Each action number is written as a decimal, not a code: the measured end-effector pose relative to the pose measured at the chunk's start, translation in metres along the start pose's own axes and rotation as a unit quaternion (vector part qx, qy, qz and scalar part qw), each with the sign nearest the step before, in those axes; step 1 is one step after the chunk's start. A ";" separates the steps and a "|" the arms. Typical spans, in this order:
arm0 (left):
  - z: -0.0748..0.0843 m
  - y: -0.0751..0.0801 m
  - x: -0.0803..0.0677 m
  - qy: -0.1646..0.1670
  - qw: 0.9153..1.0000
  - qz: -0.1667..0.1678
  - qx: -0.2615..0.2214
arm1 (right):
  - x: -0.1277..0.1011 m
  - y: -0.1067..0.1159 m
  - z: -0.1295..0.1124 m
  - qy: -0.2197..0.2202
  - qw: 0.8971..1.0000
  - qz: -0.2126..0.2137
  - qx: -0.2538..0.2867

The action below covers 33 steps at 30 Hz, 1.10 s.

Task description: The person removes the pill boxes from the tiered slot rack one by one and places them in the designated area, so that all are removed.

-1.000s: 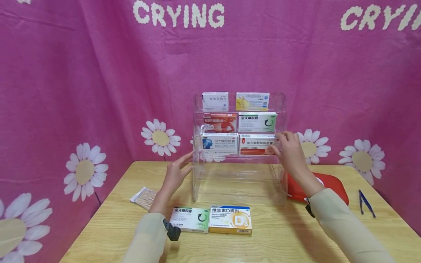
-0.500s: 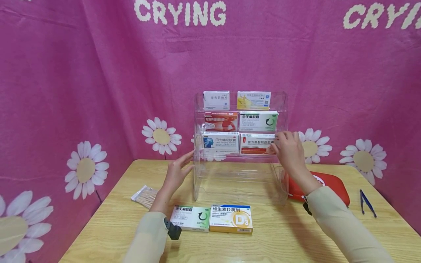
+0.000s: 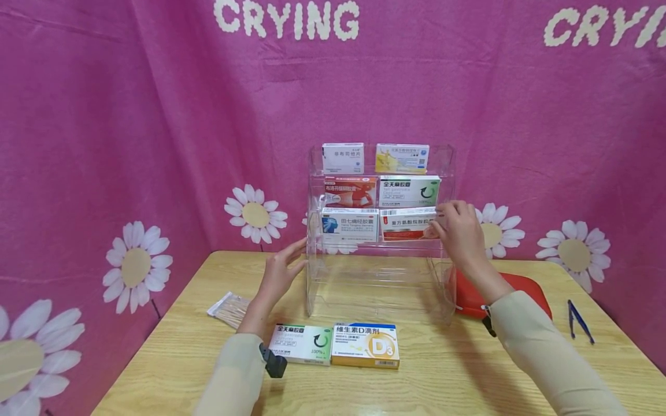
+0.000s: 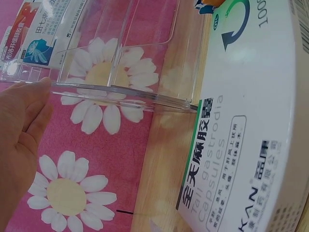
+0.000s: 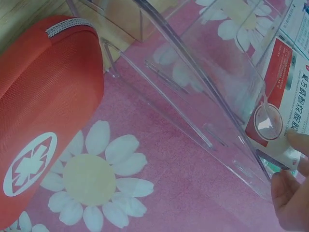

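Observation:
A clear acrylic tiered rack stands on the table, with medicine boxes on its upper tiers. My right hand pinches the right end of a red-and-white medicine box on the third tier; that end sits slightly higher than the other. The right wrist view shows the thumb on the face of this box, beside the rack's side wall. My left hand rests its extended fingers against the rack's left side. In the left wrist view the left hand touches the rack's edge, its fingertips partly hidden.
A green-and-white box and a vitamin D box lie in front of the rack. Cotton swabs are at left. A red first-aid case lies behind my right forearm, with blue tweezers farther right.
The right end of the red-and-white box has risen a little with my right hand, so the box now tilts. My left hand keeps its place on the rack.

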State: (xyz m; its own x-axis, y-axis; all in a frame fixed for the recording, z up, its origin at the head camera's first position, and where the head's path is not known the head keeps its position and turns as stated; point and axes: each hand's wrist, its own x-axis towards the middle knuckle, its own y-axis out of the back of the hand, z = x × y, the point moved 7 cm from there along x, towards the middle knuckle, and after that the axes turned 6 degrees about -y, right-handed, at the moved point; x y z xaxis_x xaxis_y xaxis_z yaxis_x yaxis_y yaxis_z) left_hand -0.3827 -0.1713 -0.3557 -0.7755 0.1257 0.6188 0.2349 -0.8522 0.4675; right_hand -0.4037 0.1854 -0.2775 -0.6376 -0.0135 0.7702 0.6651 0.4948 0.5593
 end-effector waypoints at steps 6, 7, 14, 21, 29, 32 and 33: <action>0.000 0.000 -0.001 0.008 1.000 -0.003 0.001 | 0.003 0.006 -0.003 0.008 0.999 0.002 0.036; 0.000 0.000 -0.001 0.008 1.000 -0.003 0.001 | 0.004 0.008 -0.004 0.012 0.999 0.006 0.042; 0.001 0.000 -0.001 0.007 1.000 -0.005 0.003 | 0.006 0.026 -0.010 0.045 0.994 0.054 0.078; -0.001 0.001 0.000 0.008 1.000 -0.001 0.001 | -0.001 0.044 -0.018 0.037 0.991 0.094 0.094; -0.001 0.000 0.000 -0.013 1.000 0.006 0.001 | -0.026 0.044 -0.036 0.029 0.984 0.092 0.151; -0.003 0.000 0.000 -0.003 1.000 0.002 0.003 | -0.039 0.034 -0.045 0.024 0.982 0.057 0.178; -0.003 -0.001 0.000 0.002 1.000 0.001 0.002 | -0.044 0.030 -0.048 0.020 0.981 0.040 0.187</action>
State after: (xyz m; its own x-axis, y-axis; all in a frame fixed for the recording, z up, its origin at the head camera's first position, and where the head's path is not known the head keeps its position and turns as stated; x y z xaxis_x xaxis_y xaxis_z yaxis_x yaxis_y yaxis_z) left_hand -0.3846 -0.1722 -0.3575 -0.7772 0.1225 0.6172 0.2384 -0.8504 0.4690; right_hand -0.3368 0.1594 -0.2798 -0.5680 0.0089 0.8230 0.5192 0.7797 0.3499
